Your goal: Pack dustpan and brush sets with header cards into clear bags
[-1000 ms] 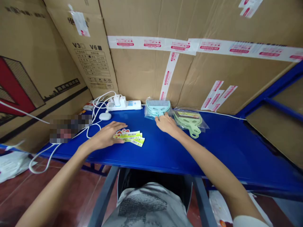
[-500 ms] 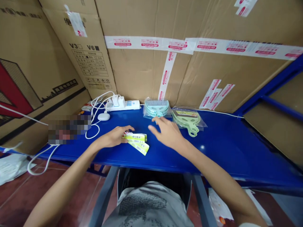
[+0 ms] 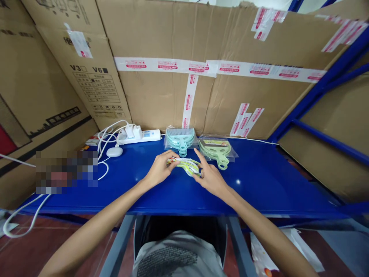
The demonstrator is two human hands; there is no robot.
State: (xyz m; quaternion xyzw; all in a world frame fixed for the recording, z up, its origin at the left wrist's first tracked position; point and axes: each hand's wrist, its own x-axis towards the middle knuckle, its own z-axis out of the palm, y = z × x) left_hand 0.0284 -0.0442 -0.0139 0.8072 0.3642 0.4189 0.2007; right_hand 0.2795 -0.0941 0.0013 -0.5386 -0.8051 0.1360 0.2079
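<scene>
Several yellow-green and white printed cards (image 3: pixel 187 165) are bent between my two hands, just above the blue table. My left hand (image 3: pixel 163 166) is closed on their left end, thumb in front and fingers behind. At the right end, my right hand (image 3: pixel 209 173) pinches the cards between thumb and fingers, with the index finger stretched out past them. Just beyond my hands lies a light blue dustpan and brush set (image 3: pixel 181 139) in clear plastic. To its right is a green dustpan set (image 3: pixel 216 150), also bagged, its handle towards me.
A white power strip (image 3: pixel 141 136) with plugs and looped cables stands at the back left, with a white oval device (image 3: pixel 114 152) in front. Taped cardboard (image 3: pixel 161 96) walls the back of the blue table (image 3: pixel 259 184). A blue metal frame (image 3: pixel 317 96) rises at right.
My right hand has come down and closed on the cards' right end. The cards, fanned low before, are now raised and bent between both hands. The view has shifted.
</scene>
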